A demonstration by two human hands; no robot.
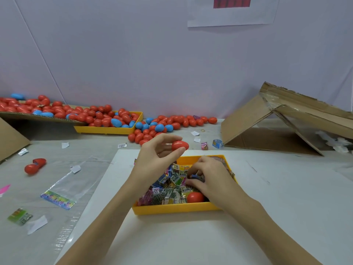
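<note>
My left hand (158, 155) pinches one red egg (179, 145) between thumb and fingertips above the near yellow tray (172, 209). My right hand (209, 177) curls into the packets (168, 190) inside; I cannot tell whether it grips any. I count two trays: a second egg (194, 197) lies in the near one, and the far tray (107, 129) sits among heaped eggs (172, 121) at the far edge of the bench (95, 148), left of a cardboard box (248, 119).

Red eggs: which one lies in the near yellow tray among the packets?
The red egg at the near tray's front right corner; all others lie outside that tray.
</note>
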